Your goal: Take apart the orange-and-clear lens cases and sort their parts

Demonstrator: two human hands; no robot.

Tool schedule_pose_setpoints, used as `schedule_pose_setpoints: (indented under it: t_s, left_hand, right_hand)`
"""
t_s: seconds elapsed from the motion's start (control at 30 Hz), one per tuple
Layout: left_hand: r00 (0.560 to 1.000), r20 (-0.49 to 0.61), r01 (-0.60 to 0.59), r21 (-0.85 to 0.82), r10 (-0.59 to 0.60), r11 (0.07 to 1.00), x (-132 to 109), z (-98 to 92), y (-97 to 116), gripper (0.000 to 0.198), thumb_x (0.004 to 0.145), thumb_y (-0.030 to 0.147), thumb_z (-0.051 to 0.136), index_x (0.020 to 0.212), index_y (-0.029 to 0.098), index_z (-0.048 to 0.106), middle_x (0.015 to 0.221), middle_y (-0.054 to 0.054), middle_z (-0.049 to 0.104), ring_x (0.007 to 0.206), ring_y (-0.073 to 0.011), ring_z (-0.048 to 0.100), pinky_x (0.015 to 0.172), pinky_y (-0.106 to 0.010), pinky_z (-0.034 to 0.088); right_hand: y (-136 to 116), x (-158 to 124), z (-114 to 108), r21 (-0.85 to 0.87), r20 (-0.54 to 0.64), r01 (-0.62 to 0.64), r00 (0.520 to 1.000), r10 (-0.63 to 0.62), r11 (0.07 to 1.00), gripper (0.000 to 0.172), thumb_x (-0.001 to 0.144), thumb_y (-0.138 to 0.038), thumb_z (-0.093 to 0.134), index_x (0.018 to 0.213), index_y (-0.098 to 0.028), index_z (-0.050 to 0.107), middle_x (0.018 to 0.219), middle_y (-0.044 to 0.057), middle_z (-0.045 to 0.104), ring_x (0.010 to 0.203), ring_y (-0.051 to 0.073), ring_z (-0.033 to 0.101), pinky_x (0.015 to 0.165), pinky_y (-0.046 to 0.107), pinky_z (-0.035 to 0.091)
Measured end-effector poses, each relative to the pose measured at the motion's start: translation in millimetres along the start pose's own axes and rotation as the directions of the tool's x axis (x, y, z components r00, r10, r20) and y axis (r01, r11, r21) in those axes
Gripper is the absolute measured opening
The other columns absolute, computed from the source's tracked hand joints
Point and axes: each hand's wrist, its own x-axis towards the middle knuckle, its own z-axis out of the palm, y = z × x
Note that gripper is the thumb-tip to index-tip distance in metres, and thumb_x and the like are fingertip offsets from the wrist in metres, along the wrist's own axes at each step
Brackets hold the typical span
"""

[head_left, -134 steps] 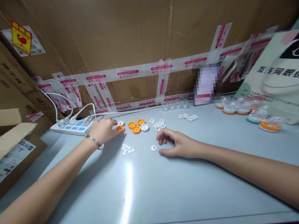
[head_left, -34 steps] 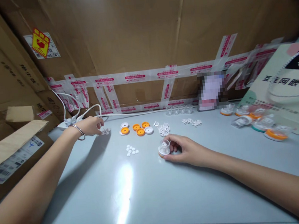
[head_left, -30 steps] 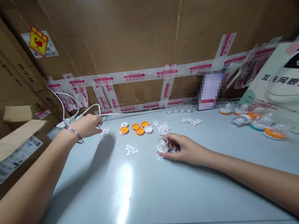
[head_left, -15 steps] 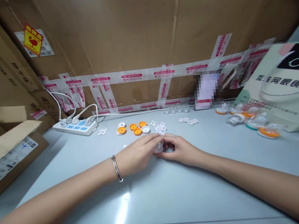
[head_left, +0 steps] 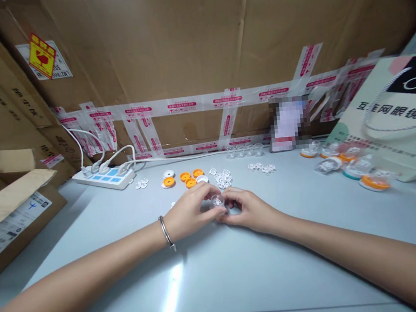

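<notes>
Between my hands is a small clear plastic cup (head_left: 217, 201) with a white part visible inside it. My left hand (head_left: 193, 210), with a silver bangle on the wrist, curves its thumb and fingers around the cup's left side. From the right, my right hand (head_left: 249, 208) pinches the cup's other side; some of its fingertips are hidden. Just beyond the hands lies a heap of small white plastic pieces (head_left: 223, 179). Orange and white round caps (head_left: 185, 176) sit to the left of that heap, one partly covered by my left hand.
A white power strip (head_left: 104, 177) and an open cardboard box (head_left: 20, 216) are on the left. Clear cups (head_left: 244, 151) line the back near a blurred phone (head_left: 288, 124). Clear domed pieces with coloured bases (head_left: 374, 181) stand right, before a paper bag (head_left: 390, 120). More white pieces (head_left: 262, 168) lie behind.
My left hand has shifted from over the top of the cup to its side, so the cup and its inner white part now show. My right hand stays nearly in place.
</notes>
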Motion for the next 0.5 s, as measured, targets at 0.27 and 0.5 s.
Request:
schedule_pose_setpoints:
  t_s: [0.27, 0.5]
  left_hand:
    - [0.993, 0.085, 0.082, -0.069, -0.076, 0.994, -7, 5.1, -5, 0.05, 0.066, 0.031, 0.07, 0.108, 0.018, 0.047, 0.098, -0.008, 0.056, 0.084, -0.0193, 0.054, 0.073, -0.033, 0.045]
    - [0.982, 0.018, 0.19, -0.166, -0.189, 0.968, -8, 21.0, -3, 0.051, 0.067, 0.019, 0.063, 0.108, 0.019, 0.033, 0.088, -0.005, 0.058, 0.073, -0.0171, 0.056, 0.064, -0.03, 0.046]
  right_hand:
    - [-1, -3, -12, 0.143, 0.082, -0.056, 0.996, 0.045, 0.988, 0.052, 0.063, -0.028, 0.068, 0.106, -0.02, 0.04, 0.088, 0.002, 0.052, 0.076, 0.013, 0.048, 0.067, 0.025, 0.041]
    - [-10, 1, 1, 0.028, -0.036, -0.112, 0.993, 0.113, 0.993, 0.038, 0.064, -0.039, 0.067, 0.085, -0.02, 0.041, 0.068, -0.005, 0.044, 0.06, 0.01, 0.04, 0.054, 0.022, 0.032]
